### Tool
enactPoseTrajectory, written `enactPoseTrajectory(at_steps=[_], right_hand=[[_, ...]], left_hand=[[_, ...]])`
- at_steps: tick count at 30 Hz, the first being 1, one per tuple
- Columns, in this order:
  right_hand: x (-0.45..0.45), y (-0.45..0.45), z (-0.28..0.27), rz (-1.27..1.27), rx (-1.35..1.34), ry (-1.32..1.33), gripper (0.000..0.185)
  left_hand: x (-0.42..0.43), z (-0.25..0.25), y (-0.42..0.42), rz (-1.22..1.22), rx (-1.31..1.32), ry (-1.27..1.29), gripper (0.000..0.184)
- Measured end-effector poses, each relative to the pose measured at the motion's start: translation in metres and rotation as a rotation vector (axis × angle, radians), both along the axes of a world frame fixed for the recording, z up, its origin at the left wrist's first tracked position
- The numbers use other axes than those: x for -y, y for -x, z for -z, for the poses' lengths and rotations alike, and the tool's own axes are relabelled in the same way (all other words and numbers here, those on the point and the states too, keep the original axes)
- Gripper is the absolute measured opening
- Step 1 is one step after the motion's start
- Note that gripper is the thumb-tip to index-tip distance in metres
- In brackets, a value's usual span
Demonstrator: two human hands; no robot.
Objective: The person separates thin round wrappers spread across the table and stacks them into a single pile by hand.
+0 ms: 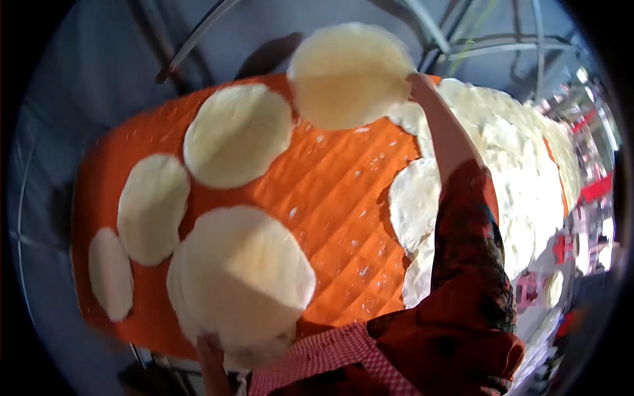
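My right hand (414, 86) grips the right edge of a thin round flatbread (350, 76), held up over the far edge of the orange quilted cover. Near my body, my left hand (210, 344) is closed on the near edge of a stack of round flatbreads (241, 264). One more round flatbread (238, 135) lies flat beyond the stack. Two others, an oval-looking one (154, 209) and a smaller-looking one (111, 274), lie to the left.
Many overlapping pale flatbreads (515, 165) cover the right part of the orange cover (343, 224). Metal poles (205, 30) stand against grey fabric beyond the far edge. At the far right are a pink stool (527, 290) and cluttered red and white items.
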State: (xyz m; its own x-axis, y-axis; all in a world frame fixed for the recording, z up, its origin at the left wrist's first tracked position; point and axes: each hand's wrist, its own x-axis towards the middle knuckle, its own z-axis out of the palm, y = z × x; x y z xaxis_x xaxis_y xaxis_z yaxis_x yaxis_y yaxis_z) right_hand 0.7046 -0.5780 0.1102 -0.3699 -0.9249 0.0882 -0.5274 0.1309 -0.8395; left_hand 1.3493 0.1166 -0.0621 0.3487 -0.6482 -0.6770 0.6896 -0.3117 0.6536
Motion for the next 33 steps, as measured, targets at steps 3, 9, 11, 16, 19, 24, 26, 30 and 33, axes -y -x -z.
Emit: enactPoseTrajectory(at_steps=[3,9,11,16,19,24,26,30,33], right_hand=[[-0.084,-0.075,0.076,0.089,-0.315,0.008,0.047],[-0.44,-0.347,0.093,-1.298,0.053,-0.136,0.064],[-0.507,-0.392,0.071,-1.353,-0.093,-0.14,0.074],[-0.551,-0.425,0.085,-1.198,-0.392,0.298,0.062],[-0.543,-0.421,0.099,-1.161,-0.45,0.393,0.045],[-0.497,-0.417,0.013,-1.147,-0.469,0.257,0.011],[-0.52,-0.421,0.013,-1.147,-0.514,0.246,0.013],[-0.571,-0.433,0.056,-1.099,-0.523,0.304,0.036],[-0.581,-0.439,0.07,-1.029,-0.538,0.318,0.036]], left_hand=[[-0.005,0.002,0.003,-0.034,0.062,-0.039,0.029],[0.056,-0.098,0.056,-0.049,-0.144,0.102,0.038],[0.051,-0.098,0.059,-0.005,-0.128,0.165,0.045],[0.05,-0.082,0.064,0.019,-0.148,0.28,0.047],[0.045,-0.085,0.065,0.04,-0.232,0.316,0.047],[0.039,-0.089,0.061,0.051,-0.339,0.382,0.045],[0.037,-0.067,0.058,0.087,-0.298,0.391,0.041],[0.041,-0.055,0.071,0.069,-0.148,0.295,0.041],[0.037,-0.053,0.074,0.026,-0.143,0.225,0.031]])
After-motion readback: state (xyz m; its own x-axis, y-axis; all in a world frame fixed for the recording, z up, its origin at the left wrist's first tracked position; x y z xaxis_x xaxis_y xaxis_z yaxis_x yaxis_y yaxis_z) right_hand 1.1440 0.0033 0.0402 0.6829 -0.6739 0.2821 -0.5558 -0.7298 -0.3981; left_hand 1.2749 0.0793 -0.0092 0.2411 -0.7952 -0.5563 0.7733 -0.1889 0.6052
